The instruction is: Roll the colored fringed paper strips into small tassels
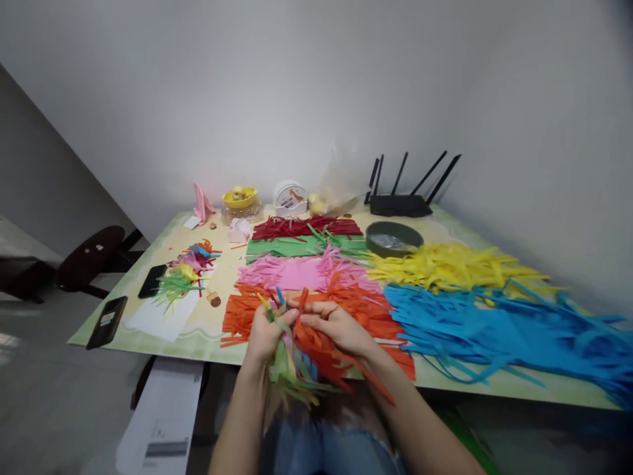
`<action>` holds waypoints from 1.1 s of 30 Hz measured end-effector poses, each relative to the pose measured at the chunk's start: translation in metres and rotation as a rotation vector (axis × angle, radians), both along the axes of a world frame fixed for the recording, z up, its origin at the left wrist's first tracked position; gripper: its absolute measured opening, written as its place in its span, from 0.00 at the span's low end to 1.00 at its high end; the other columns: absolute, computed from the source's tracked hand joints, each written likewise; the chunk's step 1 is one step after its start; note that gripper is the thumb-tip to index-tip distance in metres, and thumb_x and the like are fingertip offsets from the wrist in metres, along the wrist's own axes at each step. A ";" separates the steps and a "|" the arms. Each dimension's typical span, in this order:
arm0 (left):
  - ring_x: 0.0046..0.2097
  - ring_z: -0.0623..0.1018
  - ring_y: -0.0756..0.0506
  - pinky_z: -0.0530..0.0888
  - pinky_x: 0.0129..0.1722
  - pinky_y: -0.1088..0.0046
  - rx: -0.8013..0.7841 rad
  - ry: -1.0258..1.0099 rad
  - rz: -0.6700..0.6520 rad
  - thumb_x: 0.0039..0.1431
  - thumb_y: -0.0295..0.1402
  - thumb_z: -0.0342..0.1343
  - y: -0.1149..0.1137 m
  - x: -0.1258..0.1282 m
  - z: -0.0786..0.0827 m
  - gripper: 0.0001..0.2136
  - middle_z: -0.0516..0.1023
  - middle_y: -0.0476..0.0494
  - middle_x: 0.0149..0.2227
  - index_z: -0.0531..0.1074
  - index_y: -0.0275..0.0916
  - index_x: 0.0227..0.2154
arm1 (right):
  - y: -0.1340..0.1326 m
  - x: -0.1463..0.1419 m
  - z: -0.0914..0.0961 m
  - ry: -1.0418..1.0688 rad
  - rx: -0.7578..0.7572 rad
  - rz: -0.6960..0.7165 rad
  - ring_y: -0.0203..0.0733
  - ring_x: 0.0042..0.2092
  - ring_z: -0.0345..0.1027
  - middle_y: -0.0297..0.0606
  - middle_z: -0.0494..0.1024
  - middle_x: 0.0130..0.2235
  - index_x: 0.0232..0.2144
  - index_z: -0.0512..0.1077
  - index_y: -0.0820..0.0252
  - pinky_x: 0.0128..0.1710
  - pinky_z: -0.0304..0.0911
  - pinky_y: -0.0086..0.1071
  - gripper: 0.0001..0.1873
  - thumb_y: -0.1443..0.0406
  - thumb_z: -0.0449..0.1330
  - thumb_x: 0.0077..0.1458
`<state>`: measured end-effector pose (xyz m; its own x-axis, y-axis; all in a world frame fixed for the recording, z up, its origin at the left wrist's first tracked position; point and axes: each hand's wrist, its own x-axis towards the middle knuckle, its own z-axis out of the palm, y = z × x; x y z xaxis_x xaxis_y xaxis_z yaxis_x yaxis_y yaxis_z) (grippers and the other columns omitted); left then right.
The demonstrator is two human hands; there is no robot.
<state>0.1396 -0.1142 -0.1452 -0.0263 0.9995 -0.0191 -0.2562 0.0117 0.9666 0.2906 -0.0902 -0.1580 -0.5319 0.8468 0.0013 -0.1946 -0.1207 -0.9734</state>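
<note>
My left hand (267, 333) is closed on a tassel (291, 376) of green, yellow, pink and blue paper strips that hangs over the table's front edge. In my right hand (339, 326) is a bunch of orange paper strips (316, 346), pinched near its top, right beside the tassel. The two hands are close together above my lap. Beneath and behind them lies fringed orange paper (370, 310). Beyond it are rows of fringed pink paper (297, 272), green paper (277, 247) and dark red paper (306, 227).
Yellow strips (455, 267) and blue strips (484, 330) cover the right side. A dark green bowl (394, 239) and a black router (400, 205) stand behind. At left are a multicoloured tassel bundle (185, 274), a phone (152, 282) and a dark flat case (107, 322) near the edge.
</note>
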 end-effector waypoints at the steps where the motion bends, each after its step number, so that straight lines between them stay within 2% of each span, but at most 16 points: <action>1: 0.33 0.79 0.44 0.74 0.36 0.69 -0.025 -0.014 -0.004 0.36 0.38 0.69 0.001 0.003 0.001 0.16 0.80 0.44 0.28 0.75 0.35 0.28 | 0.001 0.000 -0.001 0.003 0.019 0.009 0.34 0.29 0.64 0.33 0.72 0.26 0.24 0.72 0.61 0.31 0.61 0.29 0.23 0.47 0.67 0.40; 4: 0.30 0.78 0.46 0.73 0.33 0.72 -0.063 -0.020 0.059 0.34 0.37 0.70 0.003 0.006 -0.003 0.17 0.78 0.46 0.26 0.74 0.34 0.27 | 0.005 0.009 -0.006 -0.138 0.116 -0.031 0.34 0.27 0.62 0.30 0.69 0.25 0.30 0.71 0.60 0.29 0.59 0.28 0.21 0.49 0.64 0.45; 7: 0.31 0.78 0.47 0.72 0.34 0.74 -0.024 0.060 0.218 0.36 0.35 0.70 0.002 0.002 -0.007 0.16 0.79 0.46 0.29 0.75 0.34 0.29 | 0.011 0.030 -0.009 -0.383 0.311 -0.180 0.36 0.30 0.64 0.34 0.72 0.30 0.40 0.70 0.60 0.31 0.60 0.29 0.16 0.56 0.57 0.54; 9: 0.32 0.77 0.48 0.72 0.35 0.74 0.019 0.126 0.295 0.39 0.35 0.68 0.001 0.000 -0.009 0.14 0.79 0.46 0.30 0.76 0.35 0.29 | 0.011 0.043 -0.005 -0.502 0.426 -0.258 0.39 0.32 0.66 0.38 0.74 0.33 0.42 0.71 0.61 0.34 0.61 0.31 0.15 0.59 0.51 0.58; 12: 0.33 0.76 0.47 0.72 0.37 0.74 0.107 0.227 0.337 0.42 0.33 0.66 0.000 -0.001 -0.009 0.09 0.77 0.47 0.29 0.74 0.37 0.27 | 0.000 0.049 0.008 -0.537 0.488 -0.251 0.39 0.28 0.65 0.36 0.73 0.28 0.52 0.68 0.61 0.32 0.59 0.31 0.21 0.60 0.48 0.61; 15: 0.35 0.76 0.46 0.72 0.40 0.73 0.175 0.327 0.345 0.45 0.33 0.65 -0.001 0.003 -0.008 0.06 0.76 0.48 0.30 0.74 0.39 0.26 | -0.018 0.038 0.022 -0.425 0.441 -0.154 0.36 0.25 0.61 0.29 0.68 0.23 0.62 0.57 0.62 0.30 0.58 0.29 0.28 0.58 0.49 0.62; 20: 0.37 0.75 0.46 0.71 0.41 0.72 0.264 0.408 0.324 0.50 0.33 0.63 -0.006 0.008 -0.005 0.05 0.76 0.46 0.34 0.78 0.39 0.31 | -0.030 0.018 0.027 -0.309 0.330 -0.030 0.32 0.23 0.52 0.25 0.59 0.21 0.66 0.46 0.65 0.25 0.52 0.26 0.34 0.59 0.50 0.62; 28: 0.39 0.75 0.48 0.71 0.38 0.75 0.403 0.467 0.296 0.52 0.27 0.60 -0.011 0.007 -0.004 0.06 0.75 0.46 0.35 0.78 0.39 0.33 | -0.025 0.019 0.034 -0.234 0.199 0.031 0.30 0.22 0.47 0.23 0.54 0.21 0.66 0.43 0.65 0.22 0.46 0.25 0.39 0.57 0.53 0.60; 33: 0.38 0.75 0.48 0.70 0.35 0.76 0.441 0.524 0.290 0.52 0.22 0.58 -0.013 0.006 -0.005 0.10 0.75 0.46 0.36 0.79 0.41 0.35 | -0.022 0.019 0.031 -0.204 0.176 0.021 0.31 0.23 0.50 0.23 0.56 0.21 0.65 0.47 0.65 0.24 0.49 0.25 0.38 0.57 0.54 0.59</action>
